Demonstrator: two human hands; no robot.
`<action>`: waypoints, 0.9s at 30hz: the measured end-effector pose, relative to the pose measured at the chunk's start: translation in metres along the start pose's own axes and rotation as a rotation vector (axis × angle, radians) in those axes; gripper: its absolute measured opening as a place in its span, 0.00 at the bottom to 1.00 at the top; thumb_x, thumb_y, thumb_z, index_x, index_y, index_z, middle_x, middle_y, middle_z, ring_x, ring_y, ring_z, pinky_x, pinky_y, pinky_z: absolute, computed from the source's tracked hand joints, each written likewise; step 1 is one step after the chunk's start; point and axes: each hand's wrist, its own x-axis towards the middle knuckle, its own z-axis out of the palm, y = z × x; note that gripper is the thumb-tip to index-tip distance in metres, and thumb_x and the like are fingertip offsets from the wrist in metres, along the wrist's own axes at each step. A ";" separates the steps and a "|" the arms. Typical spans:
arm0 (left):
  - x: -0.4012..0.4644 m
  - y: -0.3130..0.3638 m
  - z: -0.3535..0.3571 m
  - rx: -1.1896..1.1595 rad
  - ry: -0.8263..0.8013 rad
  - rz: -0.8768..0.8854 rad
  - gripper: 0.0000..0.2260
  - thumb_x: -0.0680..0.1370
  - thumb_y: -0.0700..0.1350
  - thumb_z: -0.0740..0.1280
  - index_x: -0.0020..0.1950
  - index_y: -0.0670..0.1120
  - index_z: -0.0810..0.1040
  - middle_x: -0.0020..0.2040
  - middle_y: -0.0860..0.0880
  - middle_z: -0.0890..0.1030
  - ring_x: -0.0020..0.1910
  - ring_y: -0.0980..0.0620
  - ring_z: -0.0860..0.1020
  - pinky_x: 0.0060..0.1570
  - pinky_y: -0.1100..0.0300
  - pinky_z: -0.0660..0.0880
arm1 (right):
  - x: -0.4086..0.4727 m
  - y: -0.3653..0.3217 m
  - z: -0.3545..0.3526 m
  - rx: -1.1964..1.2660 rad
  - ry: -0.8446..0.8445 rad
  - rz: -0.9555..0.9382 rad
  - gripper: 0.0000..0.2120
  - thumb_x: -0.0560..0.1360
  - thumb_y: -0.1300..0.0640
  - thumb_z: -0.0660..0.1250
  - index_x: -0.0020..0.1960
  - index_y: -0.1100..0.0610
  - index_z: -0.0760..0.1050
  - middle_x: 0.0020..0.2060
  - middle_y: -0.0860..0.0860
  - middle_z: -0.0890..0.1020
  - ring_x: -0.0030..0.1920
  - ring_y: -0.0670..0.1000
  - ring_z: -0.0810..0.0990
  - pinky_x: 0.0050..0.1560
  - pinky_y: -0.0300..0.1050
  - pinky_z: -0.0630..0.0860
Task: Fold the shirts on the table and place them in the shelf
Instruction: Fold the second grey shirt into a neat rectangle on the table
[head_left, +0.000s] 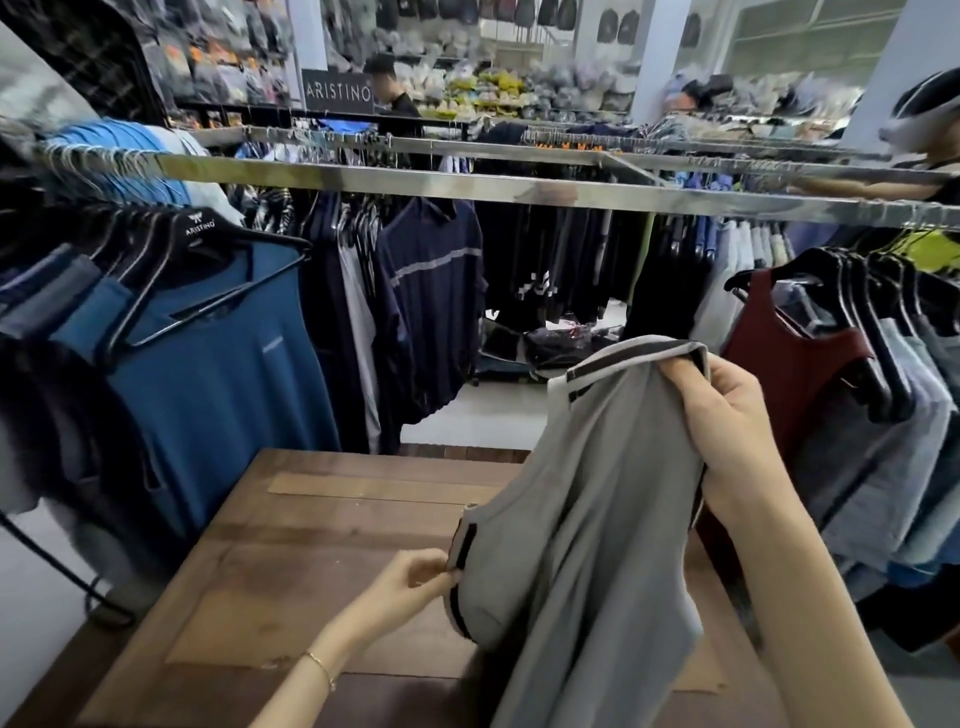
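A grey shirt (587, 519) with dark trim hangs in the air over the right half of a brown wooden table (291, 561). My right hand (727, 431) grips its upper edge, raised high at the right. Lower down, my left hand (410, 582) pinches a dark-trimmed sleeve edge just above the tabletop. The shirt's lower part drapes down past the table's near edge. No shelf is in view.
A long metal clothes rail (467, 189) runs across behind the table. Blue shirts on black hangers (208, 364) crowd the left, a dark red top (789, 374) and grey garments the right. Other people stand at the back and far right.
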 end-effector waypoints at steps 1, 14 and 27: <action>0.000 -0.002 0.002 -0.037 0.036 0.015 0.09 0.80 0.44 0.63 0.56 0.45 0.80 0.54 0.55 0.83 0.57 0.54 0.80 0.58 0.60 0.75 | 0.001 0.003 -0.007 -0.011 0.011 -0.009 0.16 0.79 0.58 0.63 0.35 0.51 0.82 0.32 0.43 0.83 0.37 0.40 0.78 0.36 0.32 0.75; -0.016 0.081 -0.064 0.142 0.495 0.296 0.10 0.82 0.43 0.59 0.44 0.43 0.75 0.35 0.46 0.75 0.35 0.57 0.71 0.37 0.67 0.67 | 0.000 0.060 -0.104 -0.388 0.021 -0.008 0.21 0.73 0.41 0.67 0.37 0.60 0.77 0.33 0.54 0.69 0.36 0.51 0.64 0.35 0.44 0.62; -0.069 0.077 -0.082 0.278 0.177 0.015 0.20 0.63 0.66 0.73 0.46 0.53 0.83 0.44 0.53 0.85 0.44 0.58 0.81 0.50 0.63 0.72 | -0.016 0.115 -0.148 -0.783 -0.511 0.082 0.11 0.77 0.59 0.65 0.41 0.45 0.80 0.26 0.48 0.70 0.30 0.47 0.64 0.32 0.43 0.61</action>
